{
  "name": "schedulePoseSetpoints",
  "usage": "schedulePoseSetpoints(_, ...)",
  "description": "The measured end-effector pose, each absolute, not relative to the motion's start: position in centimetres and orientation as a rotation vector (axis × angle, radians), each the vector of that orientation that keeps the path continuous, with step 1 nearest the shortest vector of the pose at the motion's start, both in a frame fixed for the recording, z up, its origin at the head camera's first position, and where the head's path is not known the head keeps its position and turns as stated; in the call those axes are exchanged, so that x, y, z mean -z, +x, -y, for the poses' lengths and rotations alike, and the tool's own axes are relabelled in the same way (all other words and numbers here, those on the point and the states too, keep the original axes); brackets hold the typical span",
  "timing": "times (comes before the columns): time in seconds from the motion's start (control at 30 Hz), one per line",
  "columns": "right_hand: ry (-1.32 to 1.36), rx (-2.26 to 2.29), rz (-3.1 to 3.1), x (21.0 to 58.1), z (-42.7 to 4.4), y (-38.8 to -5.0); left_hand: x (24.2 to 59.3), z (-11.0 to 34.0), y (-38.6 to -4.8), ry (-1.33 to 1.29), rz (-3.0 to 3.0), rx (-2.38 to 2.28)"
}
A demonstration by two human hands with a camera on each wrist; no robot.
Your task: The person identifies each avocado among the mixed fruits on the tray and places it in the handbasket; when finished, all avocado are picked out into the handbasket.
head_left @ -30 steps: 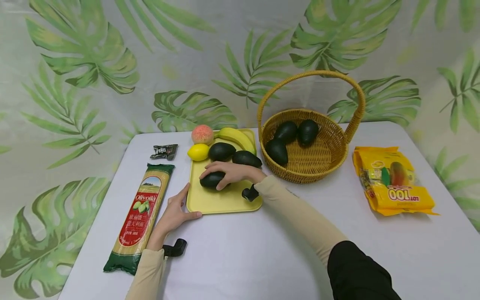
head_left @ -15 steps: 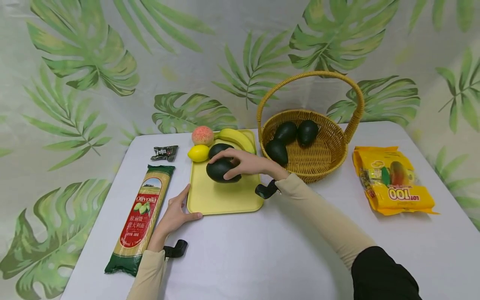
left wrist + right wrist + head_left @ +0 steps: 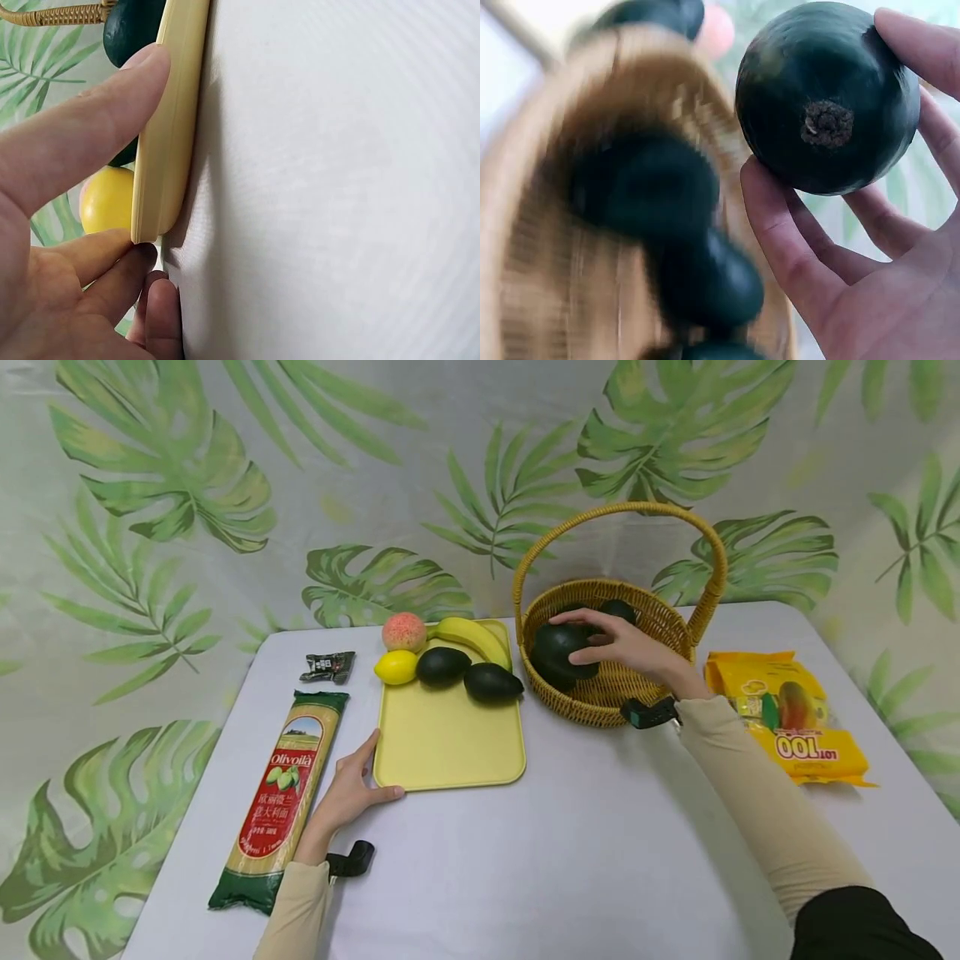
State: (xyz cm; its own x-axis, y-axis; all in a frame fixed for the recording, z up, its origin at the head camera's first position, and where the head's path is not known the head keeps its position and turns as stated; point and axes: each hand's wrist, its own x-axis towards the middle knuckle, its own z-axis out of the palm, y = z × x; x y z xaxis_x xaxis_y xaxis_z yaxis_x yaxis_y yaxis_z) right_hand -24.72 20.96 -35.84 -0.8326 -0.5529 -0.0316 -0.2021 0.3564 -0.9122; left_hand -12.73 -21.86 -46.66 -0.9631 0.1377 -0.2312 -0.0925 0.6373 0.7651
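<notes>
Dark green avocado (image 3: 561,650) (image 3: 829,97) is gripped between the thumb and fingers of my right hand (image 3: 622,647) (image 3: 877,277), over the left part of the wicker basket (image 3: 600,714) (image 3: 525,150). Other avocados (image 3: 618,612) (image 3: 645,184) lie inside the basket, partly hidden by the hand. At the near left corner of the yellow tray (image 3: 450,787) (image 3: 166,127), my left hand (image 3: 351,789) (image 3: 67,225) holds the rim, thumb on the front side and fingers at the left. Two avocados (image 3: 443,667) (image 3: 492,682) and a banana (image 3: 476,637) lie on the tray's far part.
A lemon (image 3: 397,667) (image 3: 109,199) and a peach (image 3: 405,632) sit by the tray's far left corner. Left of it lie a small black packet (image 3: 328,667) and a long spaghetti pack (image 3: 279,793). A yellow bag (image 3: 795,718) lies right of the basket.
My right hand has lifted the avocado off the tray and carried it right, over the basket. My left hand has stayed at the tray corner.
</notes>
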Motion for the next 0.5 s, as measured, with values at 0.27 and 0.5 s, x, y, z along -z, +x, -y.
schedulePoseSetpoints(0.27,-0.404,1.488,-2.426,37.2,-26.2,-24.7,46.6,21.8,-12.9,0.059,-2.599,-1.234)
schedulePoseSetpoints(0.5,-0.252,1.495,-2.435,38.1,-26.9,-25.0,46.7,21.8,-12.8,0.046,-2.594,-1.238)
